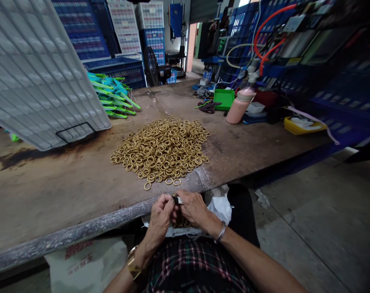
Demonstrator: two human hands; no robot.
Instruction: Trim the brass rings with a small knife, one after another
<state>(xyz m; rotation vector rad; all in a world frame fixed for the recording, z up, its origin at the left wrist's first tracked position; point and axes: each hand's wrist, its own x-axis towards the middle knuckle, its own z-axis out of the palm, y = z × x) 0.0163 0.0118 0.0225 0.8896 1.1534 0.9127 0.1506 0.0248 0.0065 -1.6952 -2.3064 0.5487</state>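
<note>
A wide pile of brass-coloured rings [166, 146] lies on the brown table [111, 187], with a few loose rings at its near edge. Just off that edge, my left hand [162, 213] is closed, its thumb and fingers pinching a small black-and-white piece [177, 200]. My right hand [193, 206] touches the same piece from the other side, its fingers curled and closed. What exactly the piece is cannot be made out. Below my hands, more rings [183, 222] show in a bag or tray at my lap, partly hidden by my fingers.
A white ribbed crate [47, 77] stands tilted at the left, beside green-and-blue plastic parts [114, 95]. A pink bottle [240, 106], a green tray [224, 99] and a yellow tray [304, 125] sit at the right. A white sack [90, 264] hangs below the table.
</note>
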